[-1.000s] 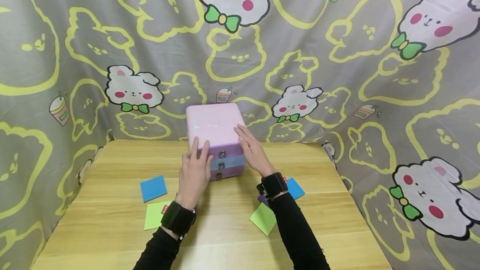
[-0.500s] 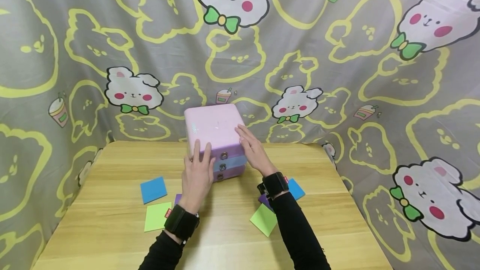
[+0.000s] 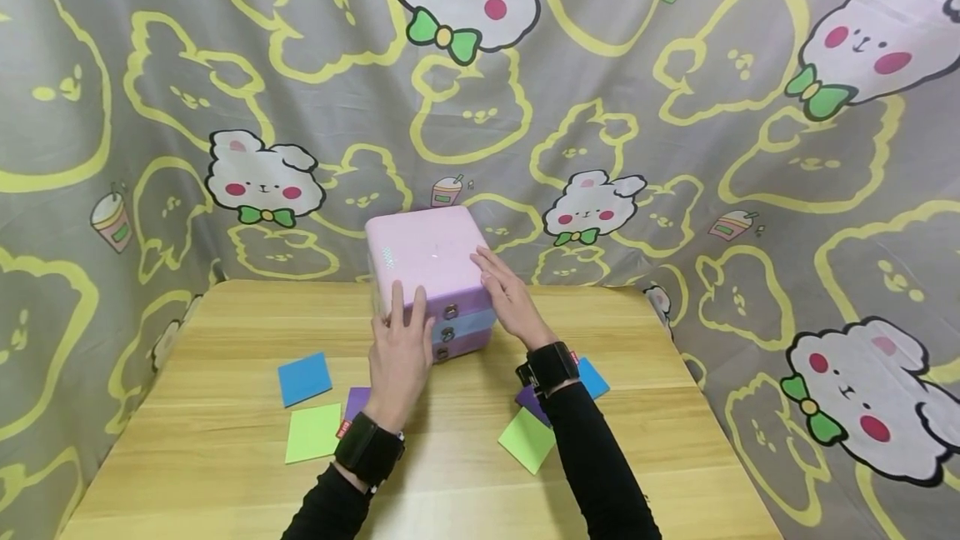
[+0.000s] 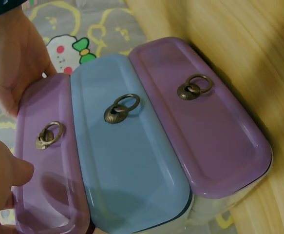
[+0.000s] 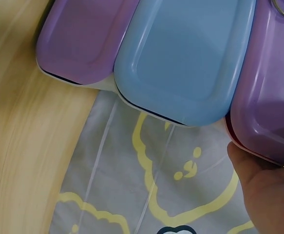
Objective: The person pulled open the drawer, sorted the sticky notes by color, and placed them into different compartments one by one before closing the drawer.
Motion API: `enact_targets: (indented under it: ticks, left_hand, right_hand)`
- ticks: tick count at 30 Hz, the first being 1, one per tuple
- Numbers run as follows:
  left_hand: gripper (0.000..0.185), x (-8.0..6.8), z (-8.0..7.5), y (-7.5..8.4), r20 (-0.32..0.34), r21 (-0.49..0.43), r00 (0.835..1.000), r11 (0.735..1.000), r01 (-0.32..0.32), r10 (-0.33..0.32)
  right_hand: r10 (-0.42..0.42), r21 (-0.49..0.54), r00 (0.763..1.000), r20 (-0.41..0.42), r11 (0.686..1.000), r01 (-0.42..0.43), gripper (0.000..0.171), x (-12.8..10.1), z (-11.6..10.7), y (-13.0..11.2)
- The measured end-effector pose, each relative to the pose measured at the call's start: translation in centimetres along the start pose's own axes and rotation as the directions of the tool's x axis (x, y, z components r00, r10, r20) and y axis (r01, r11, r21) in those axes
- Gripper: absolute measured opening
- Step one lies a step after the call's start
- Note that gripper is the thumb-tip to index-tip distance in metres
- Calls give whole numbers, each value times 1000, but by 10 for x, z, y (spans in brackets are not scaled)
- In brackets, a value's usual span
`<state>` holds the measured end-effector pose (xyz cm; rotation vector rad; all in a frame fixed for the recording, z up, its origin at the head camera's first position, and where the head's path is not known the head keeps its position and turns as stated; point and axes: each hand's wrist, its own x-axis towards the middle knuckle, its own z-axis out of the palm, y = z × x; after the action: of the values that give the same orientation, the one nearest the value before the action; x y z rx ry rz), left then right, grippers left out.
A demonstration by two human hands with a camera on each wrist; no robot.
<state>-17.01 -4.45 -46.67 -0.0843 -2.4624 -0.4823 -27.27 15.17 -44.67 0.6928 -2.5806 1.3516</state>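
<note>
A small drawer cabinet with a pink top stands at the back of the table, turned slightly. Its front has three stacked drawers, seen closely in the left wrist view: purple, a blue drawer in the middle, and purple, each with a bronze ring pull. My left hand lies at the front left corner, fingers extended over the top edge. Against the right side rests my right hand, fingers straight along the top edge; its thumb side touches the top drawer's end in the right wrist view. All three drawers look closed.
Left on the wooden table lie a blue square card, a green card and a partly hidden purple card. On the right, another green card lies beside purple and blue ones. A patterned curtain hangs behind.
The cabinet has turned slightly, its back left corner going left and its front going right. My left hand has moved a little right with it, uncovering the left purple card. The right hand barely moves.
</note>
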Motion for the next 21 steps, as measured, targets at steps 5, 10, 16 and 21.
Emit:
enact_targets:
  ticks: [5, 10, 16, 21]
  left_hand:
    - [49, -2, 0, 4, -5, 30, 1000, 999, -16, 16]
    - [50, -3, 1, 8, -7, 41, 1000, 999, -23, 23]
    - [50, -1, 0, 10, -3, 25, 999, 999, -36, 36]
    - [50, 3, -4, 2, -24, -3, 996, 996, -88, 88]
  right_hand:
    - [5, -1, 1000, -3, 1000, -5, 44, 1, -1, 3]
    - [8, 23, 1000, 5, 1000, -8, 43, 2, -4, 7]
    - [-14, 28, 1000, 3, 1000, 14, 43, 4, -7, 9]
    - [-29, -1, 1000, -2, 1000, 29, 43, 4, -8, 9]
